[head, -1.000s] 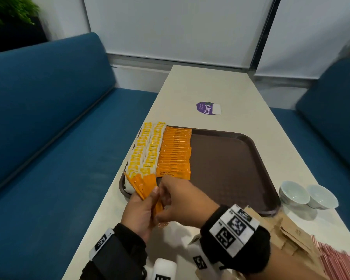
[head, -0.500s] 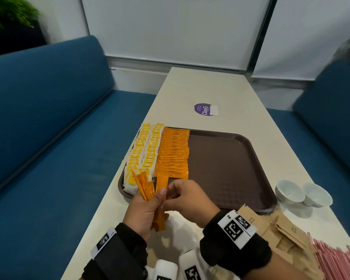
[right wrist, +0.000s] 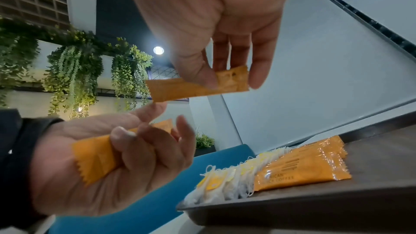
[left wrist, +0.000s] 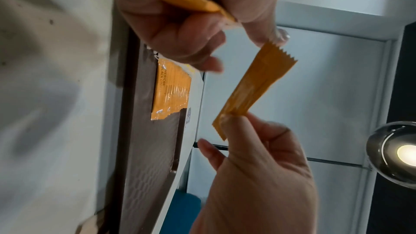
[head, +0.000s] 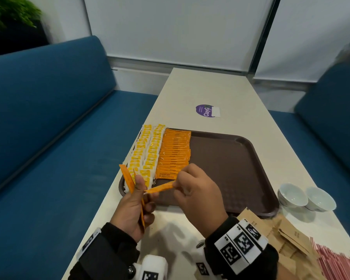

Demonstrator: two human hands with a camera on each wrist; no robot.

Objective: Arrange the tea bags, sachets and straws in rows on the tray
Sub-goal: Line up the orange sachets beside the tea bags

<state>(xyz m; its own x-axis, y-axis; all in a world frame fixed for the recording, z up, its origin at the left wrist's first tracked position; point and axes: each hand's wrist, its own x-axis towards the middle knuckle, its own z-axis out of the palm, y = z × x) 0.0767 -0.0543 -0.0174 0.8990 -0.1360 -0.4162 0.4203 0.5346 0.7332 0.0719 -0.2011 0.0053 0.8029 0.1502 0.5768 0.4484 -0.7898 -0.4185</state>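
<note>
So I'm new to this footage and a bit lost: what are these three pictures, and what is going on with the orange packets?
There is no machine: a person works with bare hands and wears three cameras. One picture comes from the head, looking down at the table; the other two come from the wrists, looking along each hand.

On the brown tray lie two rows of yellow-tagged tea bags and beside them a row of orange coffee sachets. Off the tray, near the person, are two white bowls, brown paper packets and pink straws.

The left hand grips a few orange sachets. The right hand pinches a single sachet between thumb and fingers, above the tray's near end.
</note>
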